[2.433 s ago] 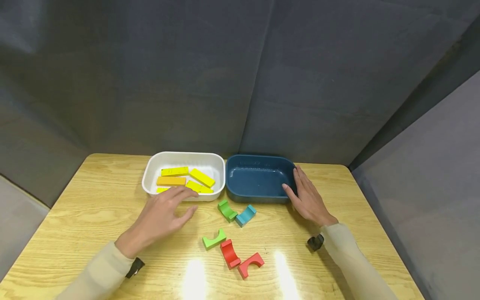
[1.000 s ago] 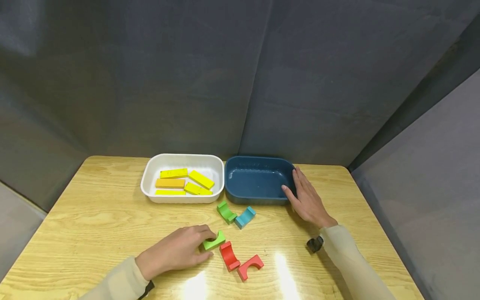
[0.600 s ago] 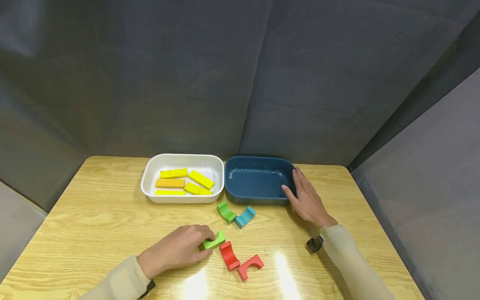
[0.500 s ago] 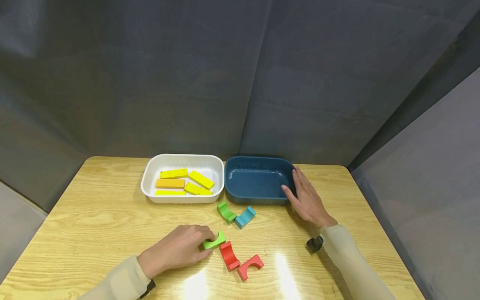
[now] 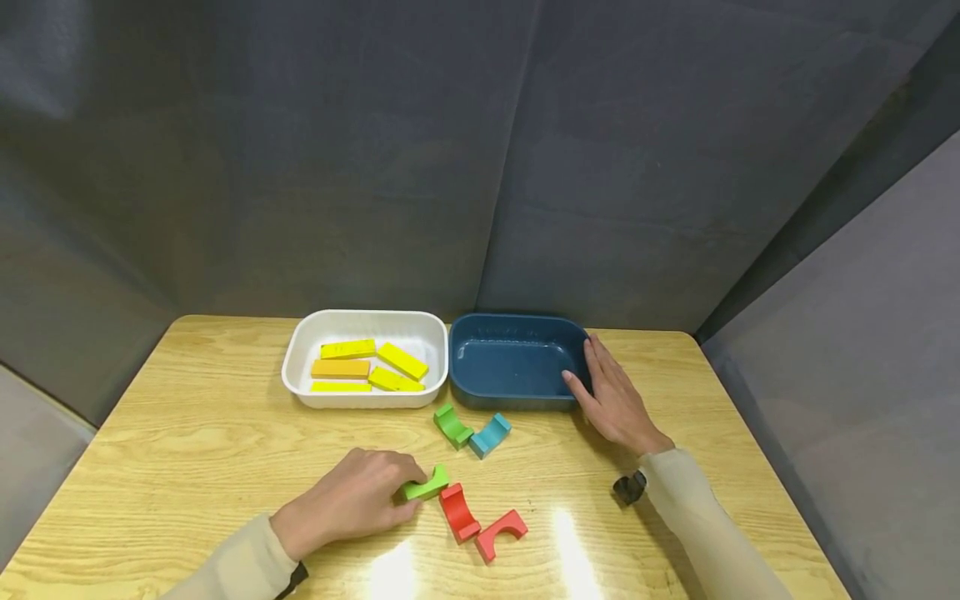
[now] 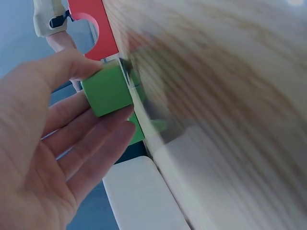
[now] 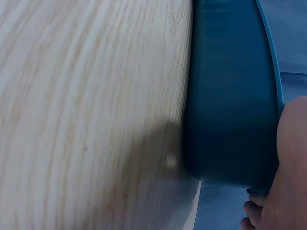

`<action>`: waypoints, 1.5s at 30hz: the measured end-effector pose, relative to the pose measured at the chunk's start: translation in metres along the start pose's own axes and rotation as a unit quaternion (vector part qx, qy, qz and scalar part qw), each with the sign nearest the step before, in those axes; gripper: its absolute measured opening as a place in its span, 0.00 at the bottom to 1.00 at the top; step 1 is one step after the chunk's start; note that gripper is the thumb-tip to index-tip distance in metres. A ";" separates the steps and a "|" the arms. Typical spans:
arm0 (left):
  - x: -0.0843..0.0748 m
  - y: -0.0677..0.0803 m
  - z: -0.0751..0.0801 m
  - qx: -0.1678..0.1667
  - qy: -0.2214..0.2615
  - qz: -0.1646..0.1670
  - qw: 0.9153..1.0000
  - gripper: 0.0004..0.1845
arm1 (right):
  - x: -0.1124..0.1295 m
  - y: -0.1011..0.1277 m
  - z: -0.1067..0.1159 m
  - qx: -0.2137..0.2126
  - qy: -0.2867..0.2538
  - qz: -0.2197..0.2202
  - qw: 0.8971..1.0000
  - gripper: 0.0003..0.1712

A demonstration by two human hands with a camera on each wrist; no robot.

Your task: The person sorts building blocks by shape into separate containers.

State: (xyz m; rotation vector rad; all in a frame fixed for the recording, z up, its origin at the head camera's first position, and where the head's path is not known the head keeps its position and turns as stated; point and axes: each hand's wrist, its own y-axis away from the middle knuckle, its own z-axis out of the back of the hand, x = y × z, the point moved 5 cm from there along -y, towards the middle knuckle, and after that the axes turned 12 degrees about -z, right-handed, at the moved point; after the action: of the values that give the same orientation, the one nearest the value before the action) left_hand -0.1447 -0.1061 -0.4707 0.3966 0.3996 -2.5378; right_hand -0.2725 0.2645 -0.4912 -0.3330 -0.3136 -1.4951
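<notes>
The left hand (image 5: 347, 502) pinches the green arch block (image 5: 424, 486) at its end, a light, rigid, smooth piece best held across flat sides, while the right hand (image 5: 613, 400) rests flat against the blue tray (image 5: 517, 396).

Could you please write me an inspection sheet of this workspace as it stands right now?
Surface: wooden table, light glare along the near edge.
Job's things: green arch block pinched by the left hand; blue tray with nothing seen inside, the right hand resting on its right end.
Clutter: white tray holding yellow and orange flat blocks; loose second green arch, light blue arch and two red arches on the table.
Grippers: left hand grips the block; right hand lies flat, fingers straight.
Cables: nothing seen.
Surroundings: dark grey fabric panels behind and to the right.
</notes>
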 end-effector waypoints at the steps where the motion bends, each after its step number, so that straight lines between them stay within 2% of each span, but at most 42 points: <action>1: 0.000 0.000 0.000 -0.002 -0.001 0.000 1.000 0.14 | 0.000 0.000 0.000 0.001 0.000 0.000 1.000 0.50; 12: 0.000 0.005 0.006 -0.031 -0.002 0.000 1.000 0.12 | -0.001 0.001 0.000 0.002 0.002 0.000 1.000 0.50; 19: 0.004 0.005 0.022 -0.065 -0.030 -0.008 0.997 0.10 | -0.001 0.003 -0.001 0.002 -0.001 -0.005 1.000 0.50; 26: 0.006 -0.001 0.034 -0.079 -0.047 -0.017 0.996 0.10 | -0.001 0.004 -0.001 0.002 0.000 -0.004 1.000 0.50; 35: 0.012 -0.027 0.059 -0.099 -0.076 -0.027 0.992 0.15 | -0.001 0.003 0.000 0.001 -0.005 0.000 1.000 0.49; 42: 0.015 -0.052 0.079 -0.142 -0.106 -0.033 0.984 0.14 | 0.000 0.002 0.000 0.004 -0.006 -0.001 1.000 0.49; 45: 0.017 -0.061 0.083 -0.152 -0.111 -0.023 0.982 0.14 | 0.000 0.002 0.000 0.003 -0.008 -0.001 1.000 0.49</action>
State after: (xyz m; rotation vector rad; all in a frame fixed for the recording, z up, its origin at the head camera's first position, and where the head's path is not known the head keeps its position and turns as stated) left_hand -0.2081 -0.0943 -0.3889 -0.0113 0.7033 -2.4770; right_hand -0.2707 0.2645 -0.4910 -0.3400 -0.3304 -1.4935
